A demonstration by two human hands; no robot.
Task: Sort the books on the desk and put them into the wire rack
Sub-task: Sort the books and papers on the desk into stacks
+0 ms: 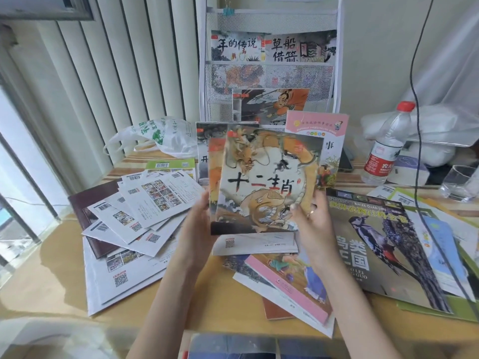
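Two hands hold up a fanned stack of thin picture books at frame centre, above the desk. Left hand grips the stack's lower-left edge, fingers hidden behind, thumb side pressed to the covers. Right hand pinches the lower-right corner, thumb on the front cover, ring on one finger. Front book is the dragon book, cover facing the camera, tilted slightly clockwise. Behind it, w/ edges showing: an orange-cover book on the left, a grey one at 10 o'clock, and a pink-topped book at 1 o'clock.

Wire rack stands at 12 o'clock at the desk's back edge, white mesh pockets. Upper pocket holds 2 books side by side; the lower pocket has one w/ a warrior cover, partly hidden by the held stack.

On the desk: spread of white booklets w/ barcodes & QR codes at 9 o'clock, lying back-up and overlapping. Woodpecker book flat at 3 o'clock, touching other papers. Pink-spine book at 5 o'clock, on top of more books. Water bottle upright at 2 o'clock, glass just right of it. Plastic bag at 10 o'clock.
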